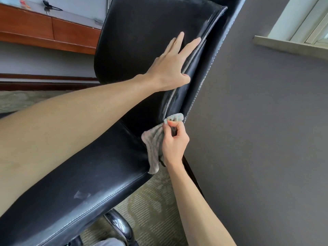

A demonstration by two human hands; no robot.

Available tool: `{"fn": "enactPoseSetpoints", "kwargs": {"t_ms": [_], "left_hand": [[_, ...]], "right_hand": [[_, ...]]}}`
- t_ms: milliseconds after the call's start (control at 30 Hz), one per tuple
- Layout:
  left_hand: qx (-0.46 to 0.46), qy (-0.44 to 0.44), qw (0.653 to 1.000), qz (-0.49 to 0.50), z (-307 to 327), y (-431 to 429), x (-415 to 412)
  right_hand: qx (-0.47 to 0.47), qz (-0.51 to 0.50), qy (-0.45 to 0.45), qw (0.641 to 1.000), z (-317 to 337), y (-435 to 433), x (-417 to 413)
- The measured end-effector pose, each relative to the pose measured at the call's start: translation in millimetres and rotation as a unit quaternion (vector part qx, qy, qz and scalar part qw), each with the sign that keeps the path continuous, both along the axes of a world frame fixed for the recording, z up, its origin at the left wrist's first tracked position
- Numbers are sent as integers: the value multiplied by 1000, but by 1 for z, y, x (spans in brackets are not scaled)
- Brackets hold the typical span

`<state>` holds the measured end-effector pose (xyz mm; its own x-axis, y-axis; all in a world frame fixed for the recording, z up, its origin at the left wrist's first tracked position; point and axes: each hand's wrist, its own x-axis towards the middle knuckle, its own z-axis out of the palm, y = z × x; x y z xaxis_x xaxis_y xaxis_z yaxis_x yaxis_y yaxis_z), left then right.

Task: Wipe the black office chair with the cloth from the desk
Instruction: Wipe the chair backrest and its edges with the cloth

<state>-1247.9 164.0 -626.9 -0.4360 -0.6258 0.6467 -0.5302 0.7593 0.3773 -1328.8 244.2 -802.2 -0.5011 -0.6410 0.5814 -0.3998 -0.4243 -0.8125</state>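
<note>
the black office chair (pixel 134 41) filled the middle of the head view, slanting across it. its backrest ran up to the top edge and its seat (pixel 79 174) stretched down to the lower left. the leather was glossy black with pale stitching along the seams. a whitish, dusty film lay near the top of the backrest and down its right edge, and a small pale smudge (pixel 81 194) marked the seat near the front seam. the chair stood just beside the grey wall (pixel 257 121) on patterned carpet (pixel 150 201), and a shiny black leg of its base (pixel 120 226) showed under the seat.

the left hand (pixel 170 68) lay flat on the backrest with its fingers straight and spread, grasping nothing; the thumb reached across the piped seam onto the side panel. the right hand (pixel 174 141) had its fingers curled. its thumb and forefinger pinched the cloth (pixel 153 144) and held the bunched top at the corner where backrest met seat, on the chair's right edge. the cloth was pale grey, ribbed and crumpled, and its loose end hung over the side of the seat.

behind the chair, at upper left, stood a reddish wooden desk (pixel 35 27) with a dark cable (pixel 51 7) on top. a pale window sill (pixel 291 47) showed at upper right.
</note>
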Motion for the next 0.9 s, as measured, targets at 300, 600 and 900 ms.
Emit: {"fn": "enactPoseSetpoints", "kwargs": {"t_ms": [300, 600, 900], "left_hand": [[-10, -13, 1000, 19, 2, 0, -1], [-14, -11, 1000, 21, 0, -3, -3], [-12, -9, 1000, 11, -2, -5, -3]], "right_hand": [[93, -32, -59, 993, -27, 1, -9], [36, -20, -24, 999, -5, -3, -2], [109, -32, -67, 991, -21, 11, -11]]}}
